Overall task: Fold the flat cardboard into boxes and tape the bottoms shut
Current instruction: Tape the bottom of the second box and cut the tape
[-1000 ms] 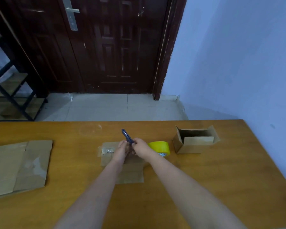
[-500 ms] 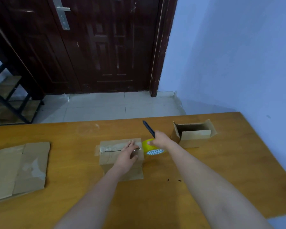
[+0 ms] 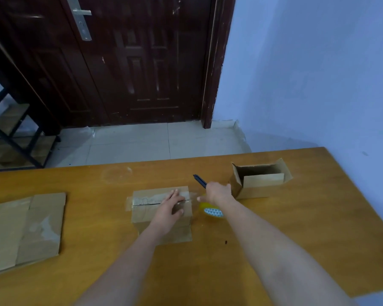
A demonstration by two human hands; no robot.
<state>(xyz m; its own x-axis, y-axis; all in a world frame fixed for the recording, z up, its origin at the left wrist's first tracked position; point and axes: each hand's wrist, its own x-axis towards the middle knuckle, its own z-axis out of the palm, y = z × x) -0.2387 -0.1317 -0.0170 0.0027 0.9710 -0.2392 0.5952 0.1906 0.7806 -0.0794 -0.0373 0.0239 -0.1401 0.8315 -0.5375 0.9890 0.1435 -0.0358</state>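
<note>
**Taped seam under one palm, cutter in the other**

While the left hand [image 3: 169, 208] lies flat with straight fingers on the folded cardboard box [image 3: 161, 208], clear glossy tape [image 3: 152, 198] runs along its centre seam. Just right of the box, the right hand [image 3: 217, 192] is curled round a dark utility knife [image 3: 200, 181]; its blade end is hidden. A yellow tape roll [image 3: 211, 212] sits beneath that wrist, partly covered. Farther right of the box stands an open cardboard box [image 3: 260, 181] with its flaps up and its inside in shadow. Left of the box, flat cardboard sheets [image 3: 24, 230] lie stacked on the smooth wooden table [image 3: 296, 239], cut off by the edge.
</note>
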